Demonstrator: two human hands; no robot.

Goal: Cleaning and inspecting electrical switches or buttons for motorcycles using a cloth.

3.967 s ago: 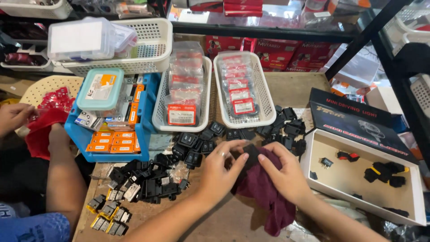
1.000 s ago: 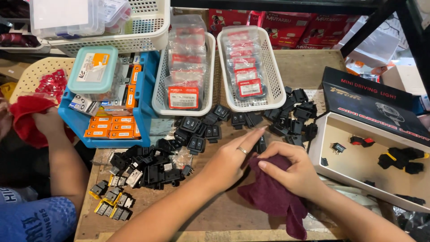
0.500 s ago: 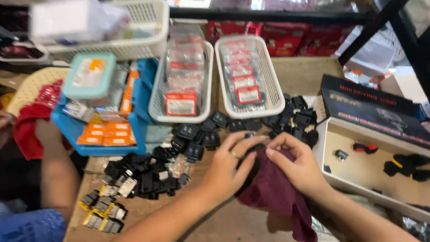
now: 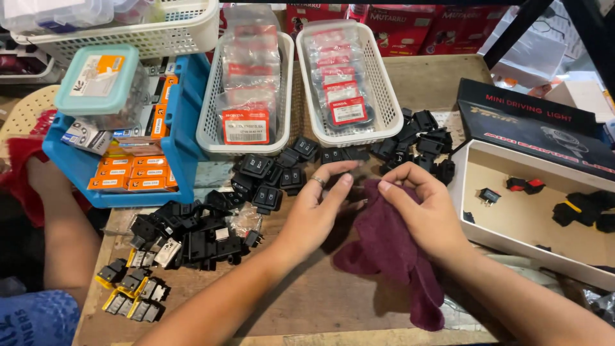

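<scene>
My right hand (image 4: 428,214) is shut on a maroon cloth (image 4: 391,253) that drapes down onto the wooden table (image 4: 307,301). My left hand (image 4: 315,214), a ring on one finger, stretches its fingers to the cloth's top edge, fingertips close to my right fingertips. Whatever sits between the two hands is hidden in shadow. Loose black rocker switches (image 4: 266,176) lie just beyond my left hand, and more black switches (image 4: 419,138) lie beyond my right.
Two white baskets (image 4: 208,131) (image 4: 391,106) hold bagged parts. A blue tray (image 4: 182,138) holds orange boxes. An open white box (image 4: 512,221) with several switches and a black lid (image 4: 532,128) is at right. Another person's arm (image 4: 57,221) with a red cloth (image 4: 16,166) is at left.
My hands stayed together on the maroon cloth, working it. My left fingers have straightened out along its top edge. The view has shifted slightly closer to the table.
</scene>
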